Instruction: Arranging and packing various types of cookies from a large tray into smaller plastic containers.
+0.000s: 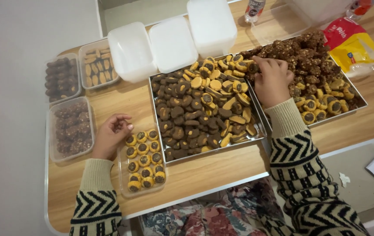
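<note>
Two metal trays sit side by side on the wooden desk [222, 168]. The left tray [163, 150] holds dark and yellow cookies in a jumble; the right tray [359, 94] holds rough brown clusters and more chocolate-filled cookies. Your right hand [272, 81] rests where they meet, fingers curled down onto the cookies; you cannot tell whether it grips one. Your left hand [110, 135] lies loosely curled, holding nothing, just beside the clear box [123, 179], whose long axis runs away from you, with filled cookies in rows. White lidded tubs [171, 41] stand behind; three filled boxes [71, 126] lie left.
</note>
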